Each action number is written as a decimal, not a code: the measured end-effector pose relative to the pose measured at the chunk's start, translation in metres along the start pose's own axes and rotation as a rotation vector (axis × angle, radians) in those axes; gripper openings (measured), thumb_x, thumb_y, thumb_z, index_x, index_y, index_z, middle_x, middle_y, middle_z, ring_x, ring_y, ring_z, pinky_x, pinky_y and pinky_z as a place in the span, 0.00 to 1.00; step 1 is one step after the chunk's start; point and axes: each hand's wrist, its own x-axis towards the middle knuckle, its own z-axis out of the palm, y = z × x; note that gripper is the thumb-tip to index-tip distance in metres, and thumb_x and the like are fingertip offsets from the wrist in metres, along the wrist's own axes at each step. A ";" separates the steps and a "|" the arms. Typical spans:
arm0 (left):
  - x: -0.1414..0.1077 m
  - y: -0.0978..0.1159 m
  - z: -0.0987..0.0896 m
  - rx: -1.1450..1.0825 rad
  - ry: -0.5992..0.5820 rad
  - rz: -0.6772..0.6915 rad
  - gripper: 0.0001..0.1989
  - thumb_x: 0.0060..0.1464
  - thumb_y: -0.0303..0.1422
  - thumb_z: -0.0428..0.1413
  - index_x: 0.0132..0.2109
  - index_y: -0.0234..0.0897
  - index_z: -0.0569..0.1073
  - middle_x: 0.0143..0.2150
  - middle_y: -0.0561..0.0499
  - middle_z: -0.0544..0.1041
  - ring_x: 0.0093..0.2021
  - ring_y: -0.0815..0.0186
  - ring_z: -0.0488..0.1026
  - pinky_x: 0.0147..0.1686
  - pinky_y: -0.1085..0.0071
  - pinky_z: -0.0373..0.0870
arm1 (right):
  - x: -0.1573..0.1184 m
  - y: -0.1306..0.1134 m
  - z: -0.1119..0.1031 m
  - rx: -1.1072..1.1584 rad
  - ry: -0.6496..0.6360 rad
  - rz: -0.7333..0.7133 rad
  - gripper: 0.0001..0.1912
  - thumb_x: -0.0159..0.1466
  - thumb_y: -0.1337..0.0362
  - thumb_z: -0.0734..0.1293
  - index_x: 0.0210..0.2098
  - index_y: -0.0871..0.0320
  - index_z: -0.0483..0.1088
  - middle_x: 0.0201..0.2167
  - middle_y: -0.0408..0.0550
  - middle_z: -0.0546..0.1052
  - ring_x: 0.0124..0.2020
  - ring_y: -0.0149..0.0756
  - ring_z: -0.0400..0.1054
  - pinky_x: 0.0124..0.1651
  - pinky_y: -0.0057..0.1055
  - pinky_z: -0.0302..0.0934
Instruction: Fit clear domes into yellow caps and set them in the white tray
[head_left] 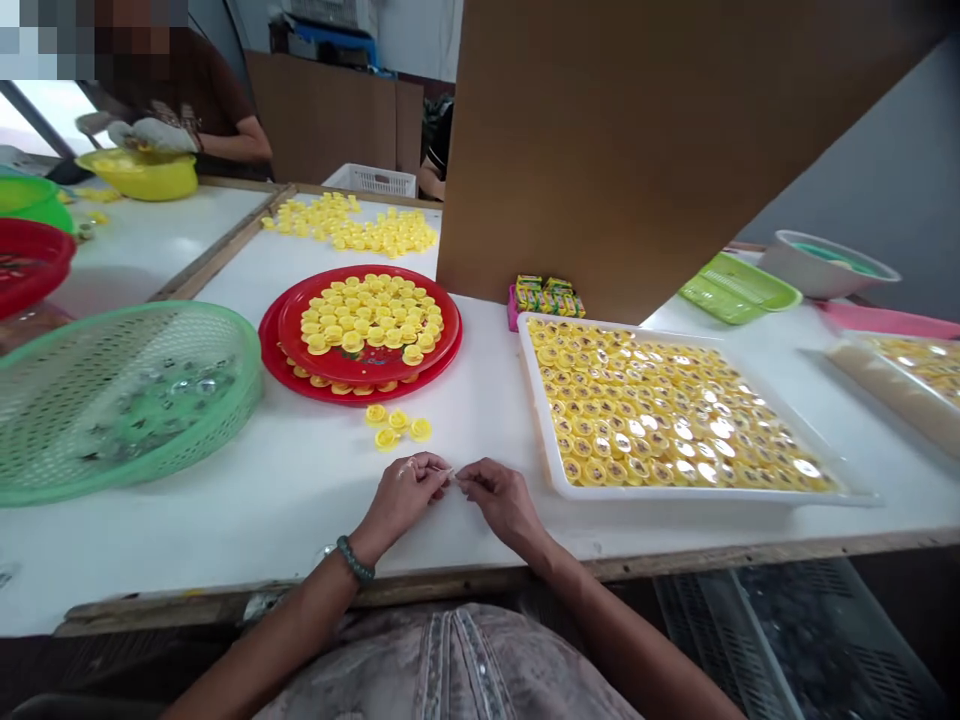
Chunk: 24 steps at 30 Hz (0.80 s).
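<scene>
Close to the table's front edge, my left hand (409,492) and my right hand (501,497) meet fingertip to fingertip. Both are closed in a pinch around something small and pale, too small to name. Just beyond my left hand lie several small yellow round plastic pieces (397,424), loose on the white table (480,400). Behind them, a red plate (292,318) carries a heap of similar yellow pieces and rests on another red plate with more. To the right, a white tray (541,420) holds rows of yellow pieces with dark centres under shiny clear film.
A green mesh basket (45,400) with small clear pieces stands left. Small patterned boxes (550,297) sit before a tall brown board (570,150). More yellow pieces (352,226) lie farther back. A gloved co-worker (217,100) works over a yellow basin (150,178); a light-green basket (739,290) is right.
</scene>
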 end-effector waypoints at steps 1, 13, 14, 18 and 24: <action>0.001 -0.002 0.001 -0.052 -0.017 -0.021 0.14 0.50 0.40 0.51 0.38 0.33 0.73 0.30 0.47 0.78 0.29 0.66 0.74 0.30 0.71 0.70 | 0.001 -0.001 0.000 0.003 0.016 -0.007 0.05 0.59 0.66 0.64 0.31 0.59 0.72 0.26 0.44 0.74 0.28 0.31 0.68 0.32 0.26 0.62; -0.027 -0.005 -0.021 0.117 -0.060 -0.011 0.09 0.49 0.36 0.51 0.32 0.37 0.73 0.26 0.53 0.75 0.24 0.68 0.70 0.25 0.74 0.63 | 0.016 -0.013 -0.009 -0.270 -0.018 -0.300 0.10 0.65 0.70 0.58 0.39 0.57 0.71 0.36 0.46 0.75 0.36 0.31 0.69 0.41 0.26 0.62; -0.028 -0.006 -0.027 0.160 -0.007 -0.008 0.09 0.49 0.37 0.51 0.32 0.38 0.73 0.26 0.53 0.75 0.25 0.68 0.70 0.26 0.74 0.64 | 0.020 -0.017 -0.006 -0.313 -0.038 -0.341 0.11 0.65 0.70 0.57 0.40 0.57 0.71 0.37 0.47 0.75 0.37 0.31 0.68 0.41 0.26 0.61; -0.025 -0.010 -0.047 0.329 0.226 -0.024 0.11 0.50 0.39 0.50 0.31 0.40 0.74 0.26 0.55 0.76 0.26 0.67 0.70 0.28 0.73 0.63 | 0.037 -0.034 0.018 -0.612 -0.193 -0.575 0.11 0.64 0.73 0.58 0.42 0.58 0.68 0.39 0.49 0.73 0.40 0.36 0.66 0.42 0.30 0.61; -0.019 -0.009 -0.053 0.363 0.310 0.036 0.09 0.51 0.36 0.50 0.34 0.41 0.74 0.30 0.54 0.78 0.30 0.66 0.73 0.31 0.73 0.64 | 0.044 -0.032 0.041 -0.889 -0.299 -0.707 0.04 0.62 0.73 0.61 0.35 0.60 0.66 0.33 0.50 0.72 0.36 0.39 0.63 0.39 0.34 0.60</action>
